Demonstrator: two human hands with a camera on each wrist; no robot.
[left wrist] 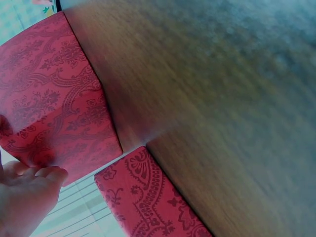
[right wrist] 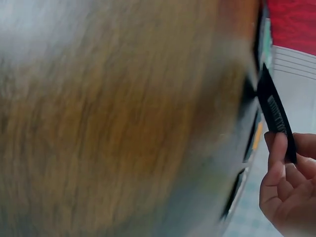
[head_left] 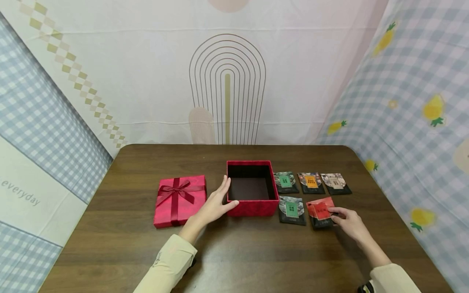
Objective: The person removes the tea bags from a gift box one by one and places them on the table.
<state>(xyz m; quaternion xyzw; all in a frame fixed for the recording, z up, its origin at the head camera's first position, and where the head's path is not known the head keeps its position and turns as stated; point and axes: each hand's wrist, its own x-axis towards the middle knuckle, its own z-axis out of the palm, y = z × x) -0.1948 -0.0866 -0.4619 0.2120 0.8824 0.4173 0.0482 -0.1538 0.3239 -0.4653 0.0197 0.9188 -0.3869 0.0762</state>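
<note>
An uncovered red gift box [head_left: 253,208] with a black inside stands near the middle of the table. My left hand [head_left: 217,202] touches its left side, fingers straight, thumb at the front corner; the left wrist view shows the fingers against the patterned red wall [left wrist: 54,94]. At the right, my right hand [head_left: 349,223] pinches the edge of a red-and-black packet [head_left: 320,212] between thumb and fingers. In the right wrist view this packet [right wrist: 274,111] is tilted up off the table, its dark underside showing.
Left of the box lies its red lid [head_left: 182,201] with a ribbon bow. Right of the box lie two green-labelled packets [head_left: 286,182], an orange-labelled packet [head_left: 311,183] and a beige-labelled packet [head_left: 335,184]. Cloth hangings [head_left: 157,81] surround the wooden table [head_left: 238,260].
</note>
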